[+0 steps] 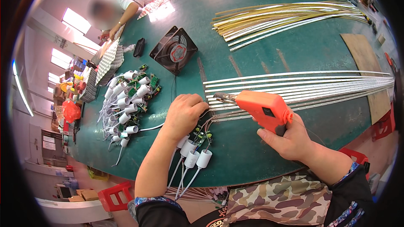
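Head view: right hand (pixel 290 141) gripped orange soldering gun (pixel 261 105), nose pointing left over near ends of white LED strips (pixel 294 86) laid across green counter (pixel 240 164). Left hand (pixel 183 115) curled at same ends; couldn't tell whether it pinched anything. White cylindrical housings (pixel 191 158) lay beside left forearm, black fan (pixel 174 50) farther back.

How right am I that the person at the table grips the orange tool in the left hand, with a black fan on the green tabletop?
Not quite: the head view shows the orange tool in the person's right hand, not the left hand. The black fan is indeed on the green tabletop.
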### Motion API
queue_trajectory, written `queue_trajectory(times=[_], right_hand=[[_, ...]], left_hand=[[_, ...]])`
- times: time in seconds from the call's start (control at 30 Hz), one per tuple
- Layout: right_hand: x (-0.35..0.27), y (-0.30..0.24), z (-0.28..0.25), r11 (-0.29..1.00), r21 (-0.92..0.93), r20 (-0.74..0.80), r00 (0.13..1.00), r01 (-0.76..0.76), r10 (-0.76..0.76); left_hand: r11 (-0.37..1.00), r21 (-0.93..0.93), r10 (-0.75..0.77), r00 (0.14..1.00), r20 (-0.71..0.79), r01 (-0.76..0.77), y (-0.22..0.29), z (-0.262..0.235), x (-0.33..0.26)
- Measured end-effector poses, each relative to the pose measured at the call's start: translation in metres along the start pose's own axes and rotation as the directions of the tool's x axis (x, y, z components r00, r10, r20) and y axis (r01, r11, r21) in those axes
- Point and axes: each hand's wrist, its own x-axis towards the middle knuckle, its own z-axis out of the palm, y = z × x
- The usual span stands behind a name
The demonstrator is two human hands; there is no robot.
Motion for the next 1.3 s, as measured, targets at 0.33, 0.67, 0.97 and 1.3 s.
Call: queue_trajectory(times=[0.33, 0.67, 0.97, 1.3], right_hand=[[0.002, 0.006, 0.0, 0.997, 0.049, -0.019, 0.998, -0.061, 0.062], [-0.005, 0.007, -0.004, 0.951, 0.272, -0.05, 0.984, -0.149, 0.169], [0.001, 0.005, -0.006, 0.923, 0.356, -0.055, 0.982, -0.148, 0.178], [0.0, 0.009, -0.004, 0.935, 0.331, -0.059, 0.986, -0.128, 0.156]], left_hand=[[0.999, 0.033, -0.023, 1.0, 0.0, 0.023, -0.002, -0.004, -0.002], [0.744, -0.084, -0.619, 0.731, 0.289, 0.663, 0.013, -0.042, -0.046], [0.734, -0.026, -0.666, 0.727, 0.167, 0.679, 0.021, -0.064, -0.096], [0.48, 0.453, -0.769, 0.609, -0.195, 0.751, -0.073, -0.048, -0.155]])
